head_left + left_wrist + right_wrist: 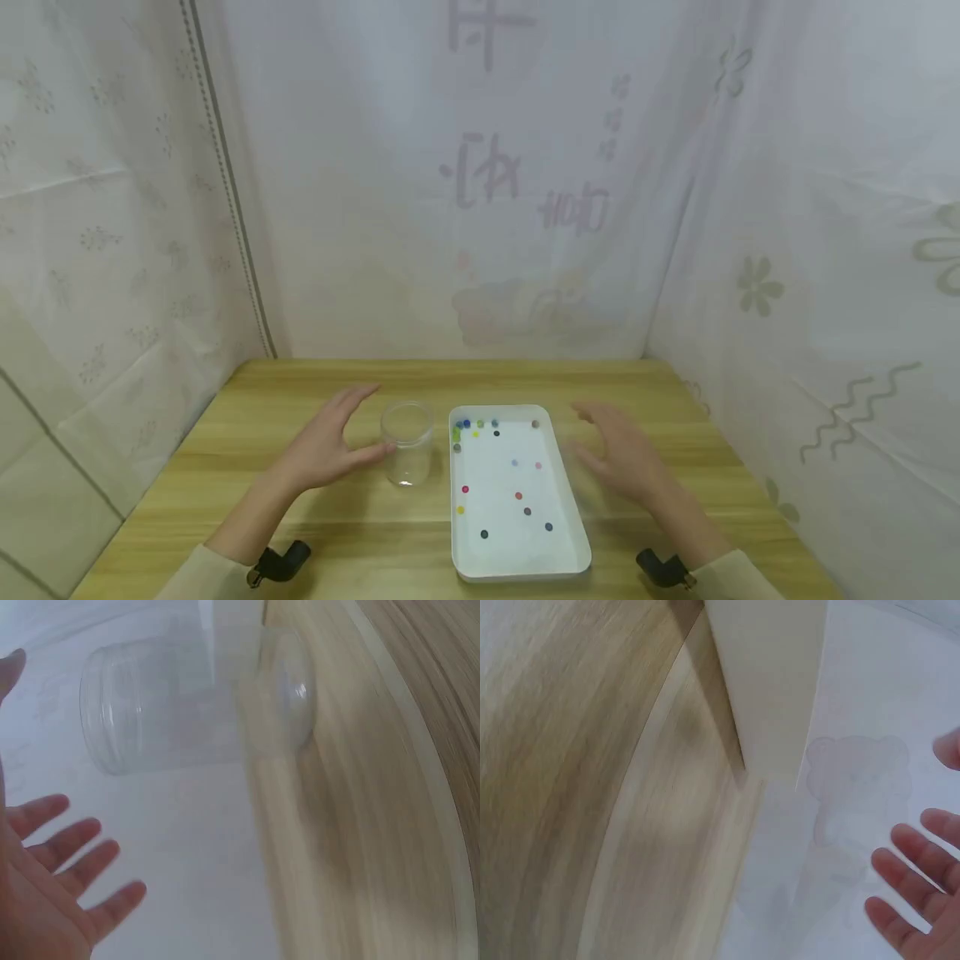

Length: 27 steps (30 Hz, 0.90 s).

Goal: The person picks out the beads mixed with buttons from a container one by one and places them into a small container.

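Observation:
A clear, empty-looking plastic jar (408, 458) without a lid stands upright on the table, left of a white tray (510, 554). Small round beads of many colours lie scattered in the tray, among them a red bead (465, 489) and a black bead (484, 534). My left hand (324, 446) is beside the jar with fingers spread, the thumb overlapping its side in the head view. In the left wrist view the jar (195, 705) appears sideways, away from the fingertips. My right hand (621, 454) hovers right of the tray, fingers loosely extended, holding nothing.
The wooden table (360, 550) ends at a white printed curtain (360, 208) behind it. More patterned cloth (825, 250) hangs on the right and along the left side. In the right wrist view the tray's side wall (772, 675) rises from the table.

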Each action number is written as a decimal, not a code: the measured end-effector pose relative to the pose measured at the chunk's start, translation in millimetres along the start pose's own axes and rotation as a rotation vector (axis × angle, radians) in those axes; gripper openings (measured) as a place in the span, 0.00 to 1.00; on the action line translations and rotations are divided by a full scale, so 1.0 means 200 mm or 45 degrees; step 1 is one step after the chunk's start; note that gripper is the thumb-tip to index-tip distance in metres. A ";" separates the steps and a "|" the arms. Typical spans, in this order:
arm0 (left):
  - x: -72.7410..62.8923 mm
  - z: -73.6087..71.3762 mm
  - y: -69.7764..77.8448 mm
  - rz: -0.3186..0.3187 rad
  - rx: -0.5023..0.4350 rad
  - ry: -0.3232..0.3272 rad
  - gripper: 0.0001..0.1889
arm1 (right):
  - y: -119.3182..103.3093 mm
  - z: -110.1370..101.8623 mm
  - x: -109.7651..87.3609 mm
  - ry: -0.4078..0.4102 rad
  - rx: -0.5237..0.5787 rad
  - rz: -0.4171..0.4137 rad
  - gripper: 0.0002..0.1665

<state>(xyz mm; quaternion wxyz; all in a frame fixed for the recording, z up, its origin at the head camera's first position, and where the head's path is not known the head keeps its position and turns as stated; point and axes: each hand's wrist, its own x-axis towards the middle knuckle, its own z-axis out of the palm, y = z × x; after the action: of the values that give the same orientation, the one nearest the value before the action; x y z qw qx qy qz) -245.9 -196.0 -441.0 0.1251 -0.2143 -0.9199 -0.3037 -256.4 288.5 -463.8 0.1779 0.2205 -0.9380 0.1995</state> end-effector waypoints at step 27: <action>0.21 0.29 -0.03 -0.045 -0.660 -0.128 0.35 | -0.06 0.00 -0.03 0.174 0.062 -0.068 0.27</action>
<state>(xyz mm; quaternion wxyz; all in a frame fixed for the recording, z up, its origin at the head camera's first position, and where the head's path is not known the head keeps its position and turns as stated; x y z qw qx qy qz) -291.6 -150.6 -474.5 0.0146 -0.2378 -0.8200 -0.5204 -244.4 280.6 -462.3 0.2412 0.2357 -0.9123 0.2322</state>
